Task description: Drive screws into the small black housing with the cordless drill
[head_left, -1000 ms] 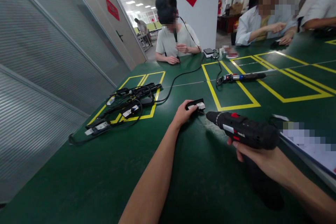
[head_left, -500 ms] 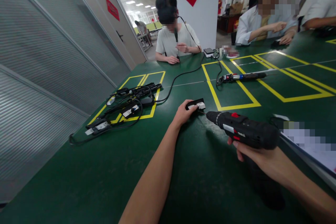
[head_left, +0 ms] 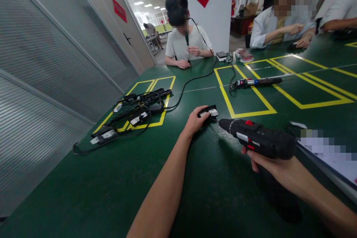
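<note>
Well inside the left edge of the worktop [head_left: 111, 186], left hand [head_left: 196, 122] pinches a black part [head_left: 212, 112], right hand [head_left: 275, 166] grips a drill [head_left: 262, 139] whose bit [head_left: 215, 120] could slip if tilted.

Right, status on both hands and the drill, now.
Left hand holding small black part. Right hand gripping drill, bit toward part; contact unclear. Cable bundle left, apart from both hands.

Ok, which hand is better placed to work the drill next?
Right, I'd judge: the right hand holds the drill, its bit pointing toward the black part. The left hand is occupied, holding that part with fingers and thumb.
</note>
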Tool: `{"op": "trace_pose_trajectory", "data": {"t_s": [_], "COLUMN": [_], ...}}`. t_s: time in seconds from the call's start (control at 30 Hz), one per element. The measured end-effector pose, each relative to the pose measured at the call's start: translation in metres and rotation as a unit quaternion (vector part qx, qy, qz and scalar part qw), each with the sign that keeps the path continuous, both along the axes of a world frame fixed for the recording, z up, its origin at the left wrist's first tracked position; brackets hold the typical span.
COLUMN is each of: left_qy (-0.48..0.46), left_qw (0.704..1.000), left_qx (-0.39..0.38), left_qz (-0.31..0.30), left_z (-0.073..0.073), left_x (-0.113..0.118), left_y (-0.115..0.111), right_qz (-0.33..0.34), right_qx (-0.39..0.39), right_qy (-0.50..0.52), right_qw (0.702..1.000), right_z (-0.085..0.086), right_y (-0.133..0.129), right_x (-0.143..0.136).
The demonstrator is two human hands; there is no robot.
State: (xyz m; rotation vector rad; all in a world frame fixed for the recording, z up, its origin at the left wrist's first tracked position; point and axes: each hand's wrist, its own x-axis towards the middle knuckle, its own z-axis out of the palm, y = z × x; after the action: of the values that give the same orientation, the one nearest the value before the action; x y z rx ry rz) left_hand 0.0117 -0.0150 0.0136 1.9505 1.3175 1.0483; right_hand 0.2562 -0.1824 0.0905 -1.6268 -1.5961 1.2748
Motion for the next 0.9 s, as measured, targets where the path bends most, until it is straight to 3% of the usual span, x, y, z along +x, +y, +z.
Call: {"op": "trace_pose_trajectory", "data": {"t_s": [0.3,0.67,0.9], "left_qy": [0.070,0.077,0.094], "left_qw": [0.997,0.996,0.994], "left_qx": [0.034,0.045,0.048], "left_qz": [0.011,0.000,0.018], "left_z": [0.0034,0.0030,0.0014], "left_x": [0.0013,-0.0008,-0.0010], "left_y": [-0.0006,-0.0017,-0.0022], "right_qz": [0.000,0.001,-0.005], "right_qx": [-0.004,-0.005,-0.002], "right_qy": [-0.008,0.009,-0.007], "right_qw": [1.000,1.000,1.000], "right_z": [0.0033,-0.0061,-0.0012], "right_y": [-0.0012,-0.0004,0.0000], "right_x": [-0.0011,0.0040,-0.0003]}}
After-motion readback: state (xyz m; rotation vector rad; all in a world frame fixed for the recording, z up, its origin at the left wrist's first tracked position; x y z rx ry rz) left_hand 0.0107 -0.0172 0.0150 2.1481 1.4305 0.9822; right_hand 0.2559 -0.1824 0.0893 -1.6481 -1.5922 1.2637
